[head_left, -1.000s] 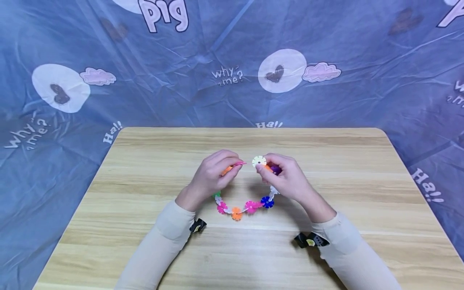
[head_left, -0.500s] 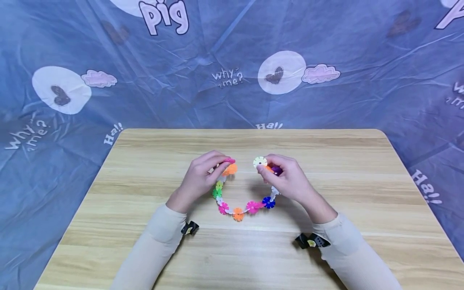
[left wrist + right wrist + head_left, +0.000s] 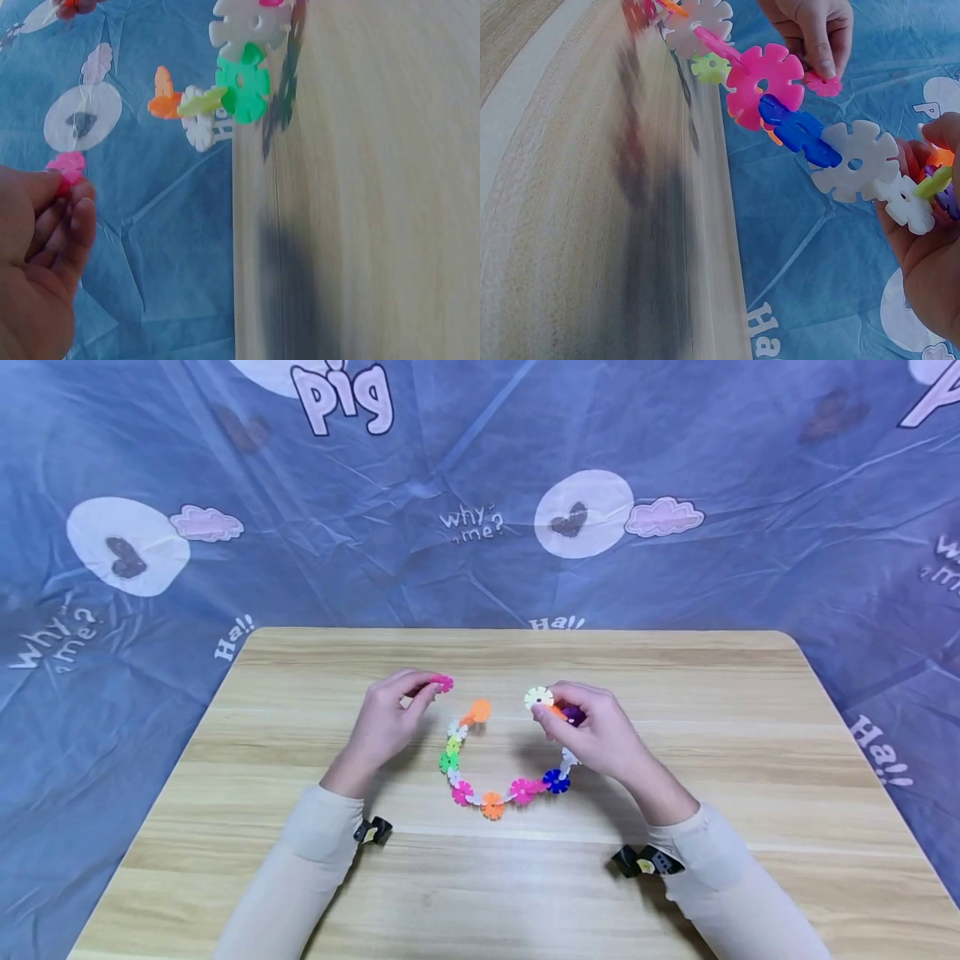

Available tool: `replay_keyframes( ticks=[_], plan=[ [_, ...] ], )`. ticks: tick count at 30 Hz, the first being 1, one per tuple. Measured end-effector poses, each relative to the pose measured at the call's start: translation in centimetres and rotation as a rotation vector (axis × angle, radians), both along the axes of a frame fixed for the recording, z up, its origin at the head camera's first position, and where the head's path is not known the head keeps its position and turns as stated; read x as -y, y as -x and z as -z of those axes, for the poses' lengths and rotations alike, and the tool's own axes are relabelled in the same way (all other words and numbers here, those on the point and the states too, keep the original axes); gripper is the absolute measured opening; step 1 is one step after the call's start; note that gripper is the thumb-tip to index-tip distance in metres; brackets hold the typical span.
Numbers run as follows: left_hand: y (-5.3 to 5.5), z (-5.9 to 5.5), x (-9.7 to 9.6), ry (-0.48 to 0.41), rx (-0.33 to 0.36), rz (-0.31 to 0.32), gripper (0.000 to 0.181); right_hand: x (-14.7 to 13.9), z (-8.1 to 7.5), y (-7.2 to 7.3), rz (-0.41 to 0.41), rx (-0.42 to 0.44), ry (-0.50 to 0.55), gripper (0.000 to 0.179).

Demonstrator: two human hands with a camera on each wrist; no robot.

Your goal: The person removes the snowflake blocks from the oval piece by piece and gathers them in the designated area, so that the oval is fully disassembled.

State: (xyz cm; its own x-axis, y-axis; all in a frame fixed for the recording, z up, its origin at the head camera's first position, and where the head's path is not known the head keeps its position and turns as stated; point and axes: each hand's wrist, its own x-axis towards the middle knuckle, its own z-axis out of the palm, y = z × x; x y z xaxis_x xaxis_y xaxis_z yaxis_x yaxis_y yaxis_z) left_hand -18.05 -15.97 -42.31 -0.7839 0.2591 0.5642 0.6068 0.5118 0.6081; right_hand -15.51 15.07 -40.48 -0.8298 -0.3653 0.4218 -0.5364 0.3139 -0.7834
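My left hand (image 3: pixel 384 720) pinches a loose pink notched plastic disc (image 3: pixel 444 683) between thumb and fingertips, left of the chain and apart from it. My right hand (image 3: pixel 596 727) holds one end of a U-shaped chain of interlocked snowflake discs. At that end a cream disc (image 3: pixel 538 697) sticks out past the thumb, beside orange and purple discs (image 3: pixel 573 716) partly hidden by the fingers. The chain's free end is an orange disc (image 3: pixel 481 710). Between them run green (image 3: pixel 244 86), white, pink and blue (image 3: pixel 799 131) discs. Whether the chain's bottom touches the table, I cannot tell.
The wooden table (image 3: pixel 480 893) spreads under both arms. Behind its far edge hangs a blue printed cloth (image 3: pixel 405 552). Black wrist cameras (image 3: pixel 372 831) sit at both cuffs.
My left hand has drawn back to the left with the pink disc, away from the chain's orange end, which now shows fully. My right hand has stayed nearly still.
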Motion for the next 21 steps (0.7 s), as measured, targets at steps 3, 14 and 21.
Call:
replay_keyframes(
  ticks=[3, 14, 21],
  plan=[
    [-0.1, 0.0, 0.5, 0.002, 0.083, -0.042, 0.015, 0.0, 0.0, 0.0, 0.005, -0.015, -0.004, 0.018],
    [0.0, 0.2, 1.8, -0.083, 0.25, -0.12, 0.016, -0.1, 0.1, 0.0, -0.005, -0.024, -0.004, 0.017],
    [0.1, 0.5, 2.7, -0.066, 0.312, -0.167, 0.019, -0.1, 0.2, 0.0, -0.004, -0.041, -0.004, 0.02]
  ],
)
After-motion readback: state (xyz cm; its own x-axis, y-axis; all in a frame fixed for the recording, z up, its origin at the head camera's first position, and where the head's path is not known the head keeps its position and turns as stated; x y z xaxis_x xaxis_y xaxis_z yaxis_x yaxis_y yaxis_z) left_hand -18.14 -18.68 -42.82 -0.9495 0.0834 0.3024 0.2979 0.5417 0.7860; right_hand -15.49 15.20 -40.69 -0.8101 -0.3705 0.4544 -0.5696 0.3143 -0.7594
